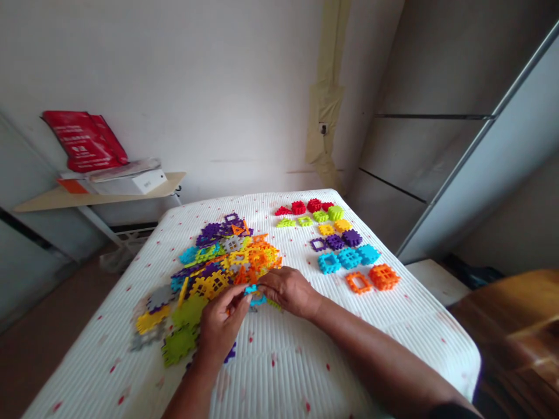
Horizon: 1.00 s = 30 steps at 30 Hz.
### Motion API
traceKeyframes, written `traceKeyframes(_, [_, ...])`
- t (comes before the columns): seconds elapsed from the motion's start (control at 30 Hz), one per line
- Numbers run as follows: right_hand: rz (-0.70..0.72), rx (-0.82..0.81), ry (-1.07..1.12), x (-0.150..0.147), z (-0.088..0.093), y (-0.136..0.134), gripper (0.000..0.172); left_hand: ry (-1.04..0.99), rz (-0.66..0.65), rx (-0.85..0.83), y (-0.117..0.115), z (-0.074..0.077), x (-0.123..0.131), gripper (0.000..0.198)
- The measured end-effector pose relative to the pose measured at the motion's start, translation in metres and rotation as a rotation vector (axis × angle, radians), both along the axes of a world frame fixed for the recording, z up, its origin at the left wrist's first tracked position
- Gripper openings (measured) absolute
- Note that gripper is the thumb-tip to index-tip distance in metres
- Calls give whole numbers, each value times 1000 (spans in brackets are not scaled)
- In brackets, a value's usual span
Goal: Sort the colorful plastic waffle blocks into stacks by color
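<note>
Between my two hands is a light-blue interlocking plastic tile [258, 300] with toothed edges, partly hidden by fingers. My left hand [223, 314] pinches its left side between thumb and fingers. From the right, my right hand [290, 291] closes its fingers on the tile's upper edge. Just beyond both hands spreads a mixed pile of tiles [218, 282] in yellow, orange, purple, green, grey and blue. Green square tiles [180, 344] lie next to my left wrist, with a bit of purple tile [230, 352] showing beside it.
Colour-sorted tiles stand in rows on the right: red [299, 208], lime [320, 216], yellow [325, 230], purple [334, 242], light blue [349, 258] and orange [384, 277]. A quilted white cloth [279, 384] covers the table. Behind it on the left, a side table [48, 198] holds a red bag [85, 139].
</note>
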State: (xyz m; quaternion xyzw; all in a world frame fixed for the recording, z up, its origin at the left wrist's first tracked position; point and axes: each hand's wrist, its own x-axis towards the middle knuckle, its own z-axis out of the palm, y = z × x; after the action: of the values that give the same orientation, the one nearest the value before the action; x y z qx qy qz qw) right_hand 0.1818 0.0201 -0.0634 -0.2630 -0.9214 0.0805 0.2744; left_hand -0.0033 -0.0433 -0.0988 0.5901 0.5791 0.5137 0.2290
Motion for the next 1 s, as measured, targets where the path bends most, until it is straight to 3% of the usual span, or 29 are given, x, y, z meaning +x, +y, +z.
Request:
traceKeyframes(0.17, [-18, 51, 246, 4, 4, -2, 32, -315, 61, -150, -1, 7, 8, 34])
traceKeyframes(0.3, [-11, 135, 240, 4, 5, -8, 42, -452, 116, -193, 0, 13, 11, 38])
traceKeyframes(0.5, [-25, 180, 66, -8, 1, -19, 52, -430, 58, -178, 0, 11, 12, 33])
traceKeyframes(0.7, [-110, 149, -37, -14, 3, -25, 47, -415, -3, -195, 0, 2, 11, 32])
traceKeyframes(1.0, [-138, 37, -42, -8, 11, -31, 54, -248, -7, -201, -3, 13, 15, 36])
